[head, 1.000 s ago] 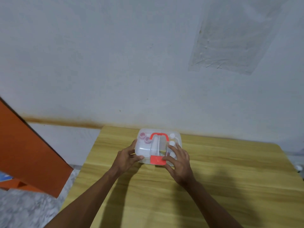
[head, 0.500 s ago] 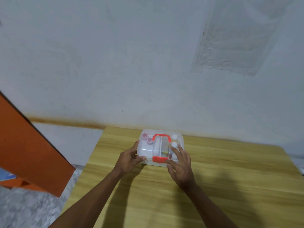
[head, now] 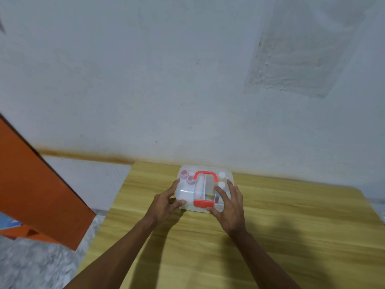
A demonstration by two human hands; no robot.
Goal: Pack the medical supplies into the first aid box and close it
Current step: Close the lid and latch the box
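My left hand [head: 163, 205] grips the rounded, translucent plastic first aid box [head: 185, 192]; right hand [head: 229, 207] presses flat-fingered beside its red latch [head: 203, 203].

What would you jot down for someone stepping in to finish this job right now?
Left hand: grips the left front corner of the box, steadying it.
Right hand: fingers flat on the lid, thumb by the red latch.
Box: on the table, near its far edge. Bottles show through the clear lid.
Done: supplies are inside and the lid is down.
Left: I cannot tell whether the latch has snapped shut, so press it and check.
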